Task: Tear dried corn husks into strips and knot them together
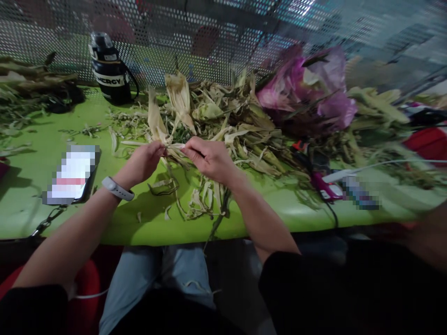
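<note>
Between my two hands a pale strip of corn husk [172,146] is stretched just above the green table. My left hand [146,160], with a light wristband behind it, pinches the strip's left end. The fingers of my right hand [209,158] close on its other end; the fingertips of both hands are partly hidden. Behind them, wide dried husk leaves [179,95] stand up from a heap of husks [251,135] that spreads to the right. Torn husk scraps [206,197] lie on the table in front of my hands.
A dark bottle [110,74] stands at the back left. A lit phone [71,174] lies left of my left arm. Pink plastic wrapping [314,93] sits behind the heap. A purple device [326,186] with cables lies at right. A perforated metal panel [153,42] borders the green table [132,235].
</note>
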Available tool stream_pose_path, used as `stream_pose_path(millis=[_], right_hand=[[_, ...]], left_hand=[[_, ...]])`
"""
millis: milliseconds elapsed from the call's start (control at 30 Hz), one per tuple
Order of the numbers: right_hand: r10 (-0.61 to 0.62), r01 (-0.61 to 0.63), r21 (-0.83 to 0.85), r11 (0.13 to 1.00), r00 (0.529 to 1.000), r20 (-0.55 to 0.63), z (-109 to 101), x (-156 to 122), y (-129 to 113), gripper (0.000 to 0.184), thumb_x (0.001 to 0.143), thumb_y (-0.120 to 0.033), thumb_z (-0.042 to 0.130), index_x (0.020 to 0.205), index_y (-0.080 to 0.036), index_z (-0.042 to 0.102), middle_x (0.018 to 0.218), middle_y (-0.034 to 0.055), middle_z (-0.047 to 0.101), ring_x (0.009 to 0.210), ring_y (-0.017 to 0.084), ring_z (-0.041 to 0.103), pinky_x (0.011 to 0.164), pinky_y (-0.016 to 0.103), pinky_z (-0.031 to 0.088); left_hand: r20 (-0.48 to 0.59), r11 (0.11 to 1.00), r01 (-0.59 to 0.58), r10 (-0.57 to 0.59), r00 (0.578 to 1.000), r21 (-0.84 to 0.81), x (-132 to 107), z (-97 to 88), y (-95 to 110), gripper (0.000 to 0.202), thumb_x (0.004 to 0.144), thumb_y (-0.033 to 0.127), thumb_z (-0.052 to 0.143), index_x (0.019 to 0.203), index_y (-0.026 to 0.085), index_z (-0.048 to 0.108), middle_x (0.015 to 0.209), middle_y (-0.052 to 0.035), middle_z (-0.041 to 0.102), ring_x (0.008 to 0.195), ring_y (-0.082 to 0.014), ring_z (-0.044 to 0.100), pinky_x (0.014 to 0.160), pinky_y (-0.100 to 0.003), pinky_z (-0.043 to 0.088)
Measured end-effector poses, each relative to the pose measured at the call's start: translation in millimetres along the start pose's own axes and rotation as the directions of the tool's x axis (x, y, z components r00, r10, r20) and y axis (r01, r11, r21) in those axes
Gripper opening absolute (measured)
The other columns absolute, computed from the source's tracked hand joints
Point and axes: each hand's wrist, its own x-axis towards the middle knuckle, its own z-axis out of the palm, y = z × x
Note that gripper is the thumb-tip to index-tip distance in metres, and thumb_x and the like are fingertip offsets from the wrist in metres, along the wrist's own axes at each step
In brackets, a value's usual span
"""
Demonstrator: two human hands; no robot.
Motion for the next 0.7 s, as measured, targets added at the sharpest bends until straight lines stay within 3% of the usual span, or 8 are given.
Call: stream_pose_path(millis=[167, 300, 433, 467, 533, 600, 633, 700], right_hand=[[-0.08, 0.079, -0.027, 0.996, 0.996, -0.04, -19, 0, 3, 0.036, 0.093, -0.049, 0.053, 0.076, -0.019, 0.062, 0.073, 0.0014, 0.06, 0.067, 0.012, 0.052, 0.062, 0.027, 0.035], [-0.1, 0.095, 0.108, 0.99, 0.994, 0.043, -33, 0, 6, 0.037, 0.089, -0.052, 0.059, 0.075, -0.019, 0.065, 0.071, 0.0008, 0.058, 0.069, 0.013, 0.051, 0.065, 0.028, 0.038], [-0.097, -0.024, 0.399, 0.916, 0.955, 0.28, -23, 4, 20, 0.037, 0.083, -0.052, 0.067, 0.075, -0.016, 0.065, 0.07, -0.0012, 0.056, 0.065, 0.01, 0.049, 0.062, 0.025, 0.038], [-0.084, -0.087, 0.459, 0.884, 0.937, 0.34, -17, 6, 25, 0.038, 0.082, -0.053, 0.068, 0.075, -0.016, 0.065, 0.07, -0.0016, 0.056, 0.064, 0.009, 0.048, 0.061, 0.025, 0.038], [-0.036, -0.22, 0.542, 0.811, 0.906, 0.422, -3, 8, 36, 0.042, 0.082, -0.056, 0.066, 0.075, -0.015, 0.062, 0.067, -0.0025, 0.055, 0.06, 0.008, 0.045, 0.057, 0.024, 0.037], [0.057, -0.285, 0.594, 0.752, 0.926, 0.373, 9, 9, 44, 0.045, 0.082, -0.058, 0.065, 0.073, -0.015, 0.057, 0.066, -0.0041, 0.05, 0.059, 0.007, 0.042, 0.056, 0.023, 0.035], [0.114, -0.299, 0.581, 0.757, 0.936, 0.333, 13, 10, 47, 0.044, 0.083, -0.058, 0.063, 0.075, -0.015, 0.057, 0.065, -0.0053, 0.047, 0.057, 0.006, 0.038, 0.054, 0.022, 0.033], [0.182, -0.297, 0.542, 0.786, 0.949, 0.256, 18, 10, 47, 0.044, 0.085, -0.059, 0.06, 0.075, -0.016, 0.055, 0.063, -0.0058, 0.044, 0.056, 0.007, 0.034, 0.054, 0.022, 0.031]], left_hand=[[0.208, 0.962, -0.227, 0.193, 0.959, 0.151, -11, 7.0, 19, 0.018, 0.091, 0.017, 0.041, 0.089, 0.015, 0.058, 0.08, -0.0067, 0.061, 0.067, -0.0158, 0.052, 0.062, -0.029, 0.038], [0.397, 0.899, -0.432, 0.373, 0.839, 0.069, -23, 11.4, 42, 0.024, 0.094, 0.016, 0.036, 0.095, 0.016, 0.06, 0.085, -0.0069, 0.063, 0.065, -0.0142, 0.055, 0.062, -0.027, 0.04], [0.48, 0.845, -0.512, 0.517, 0.709, -0.154, -32, 10.7, 55, 0.025, 0.098, 0.018, 0.035, 0.097, 0.018, 0.06, 0.089, -0.006, 0.064, 0.073, -0.0141, 0.059, 0.067, -0.026, 0.044], [0.436, 0.83, -0.514, 0.553, 0.71, -0.216, -32, 8.9, 55, 0.024, 0.098, 0.019, 0.036, 0.099, 0.018, 0.06, 0.091, -0.0061, 0.065, 0.076, -0.0141, 0.06, 0.07, -0.025, 0.045], [0.214, 0.84, -0.481, 0.533, 0.819, -0.25, -29, 3.1, 48, 0.019, 0.098, 0.021, 0.04, 0.102, 0.019, 0.059, 0.094, -0.0061, 0.066, 0.084, -0.0146, 0.061, 0.074, -0.026, 0.045], [-0.023, 0.921, -0.333, 0.336, 0.942, -0.204, -21, -3.7, 35, 0.018, 0.098, 0.025, 0.043, 0.096, 0.019, 0.06, 0.085, -0.0038, 0.062, 0.075, -0.0128, 0.057, 0.067, -0.026, 0.043], [-0.142, 0.948, -0.237, 0.21, 0.967, -0.212, -16, -6.6, 28, 0.019, 0.098, 0.029, 0.044, 0.093, 0.019, 0.06, 0.074, -0.0014, 0.057, 0.063, -0.0111, 0.05, 0.059, -0.025, 0.039], [-0.196, 0.949, -0.076, 0.015, 0.981, -0.305, -6, -9.6, 14, 0.021, 0.098, 0.034, 0.045, 0.091, 0.019, 0.059, 0.061, 0.0021, 0.045, 0.052, -0.0101, 0.04, 0.05, -0.025, 0.032]])
